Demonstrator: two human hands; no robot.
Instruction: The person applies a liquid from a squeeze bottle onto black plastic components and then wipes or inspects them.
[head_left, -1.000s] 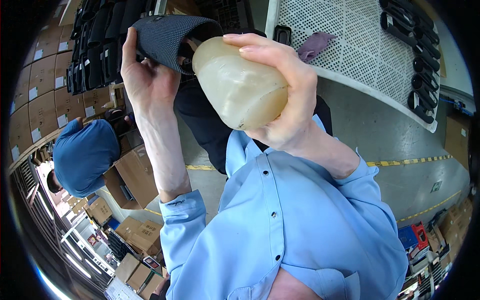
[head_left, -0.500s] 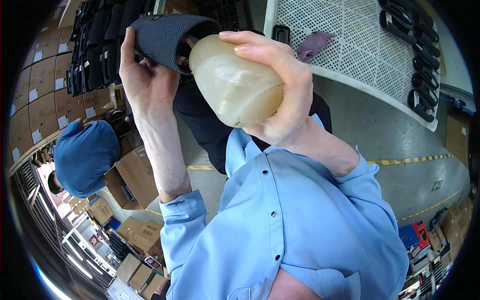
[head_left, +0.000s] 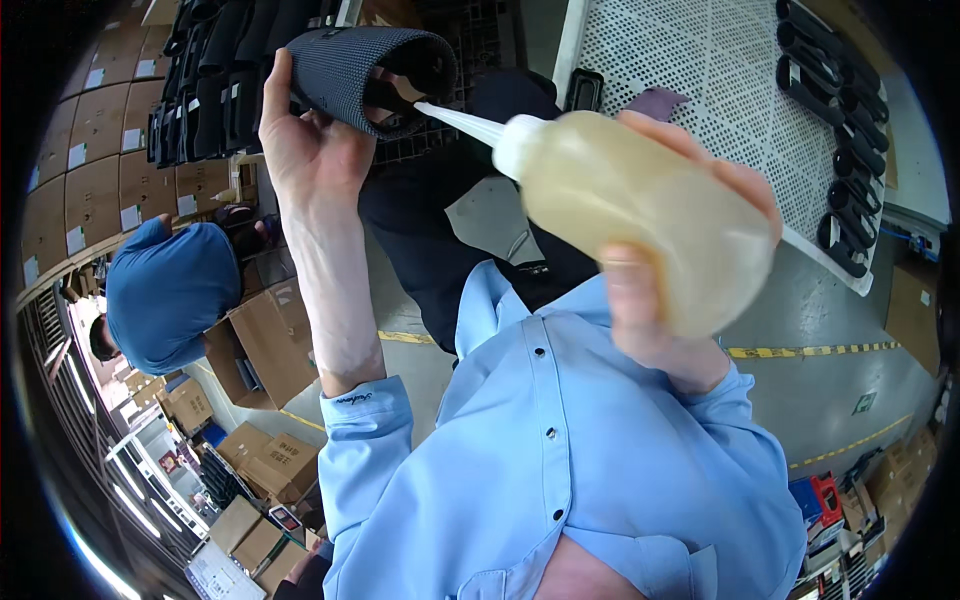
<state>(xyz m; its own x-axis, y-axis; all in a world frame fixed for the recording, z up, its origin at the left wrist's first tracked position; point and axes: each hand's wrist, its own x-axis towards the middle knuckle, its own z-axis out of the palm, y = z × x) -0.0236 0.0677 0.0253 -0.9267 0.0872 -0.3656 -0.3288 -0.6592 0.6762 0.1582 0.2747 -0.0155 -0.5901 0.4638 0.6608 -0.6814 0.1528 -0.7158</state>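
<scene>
Raised at the upper left, my left hand [head_left: 318, 155] is wrapped round a dark mesh-covered tube-shaped shell [head_left: 345, 75], its open end turned to the right. My right hand [head_left: 650, 335] grips a squeeze bottle [head_left: 645, 205] of translucent plastic with pale yellowish contents. From the bottle's white cap [head_left: 515, 147] a tapered white nozzle [head_left: 460, 122] points left, its tip at the lower rim of the shell's opening. Whether tip and shell touch, I cannot tell. The bottle and right fingers are slightly blurred, and the shell's inside is mostly dark.
A white perforated table [head_left: 690, 60] at the upper right bears a purple cloth [head_left: 657, 103], a small black tray [head_left: 584, 90] and black parts [head_left: 845, 165]. Black shells [head_left: 225, 50] stand upper left beside stacked cartons [head_left: 100, 170]. A person in blue [head_left: 175, 295] bends near an open carton [head_left: 265, 340].
The bottle has swung to the right and turned, so its nozzle now shows at the shell's opening. My left hand and the shell have shifted slightly right.
</scene>
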